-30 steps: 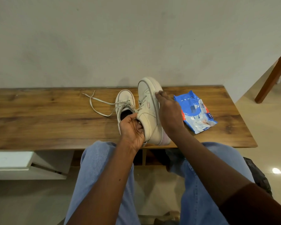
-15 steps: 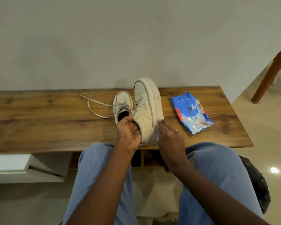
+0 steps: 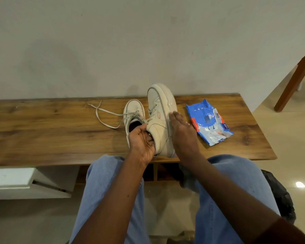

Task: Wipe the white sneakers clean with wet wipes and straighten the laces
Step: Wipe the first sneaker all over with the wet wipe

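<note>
Two white sneakers are on the wooden bench (image 3: 42, 129). One sneaker (image 3: 133, 110) lies flat, its loose laces (image 3: 102, 113) trailing to the left. The other sneaker (image 3: 157, 110) is tipped on its side with the toe up towards the wall. My left hand (image 3: 141, 141) grips that sneaker's collar at the heel opening. Fingers straight, my right hand (image 3: 181, 134) lies flat against the side of its sole, about halfway along. Whether a wipe is under those fingers is not clear. A blue pack of wet wipes (image 3: 208, 122) lies on the bench just right of my right hand.
The wall stands right behind the bench. My knees in blue jeans are against the bench's front edge. A white box (image 3: 11, 178) sits under the bench at the left. A brown wooden leg (image 3: 296, 80) stands on the floor at the far right, and a dark bag (image 3: 278, 194) lies by my right knee.
My right hand slid from near the toe down the sole to the heel, then back up to the middle. My left hand kept its grip on the tipped sneaker.
</note>
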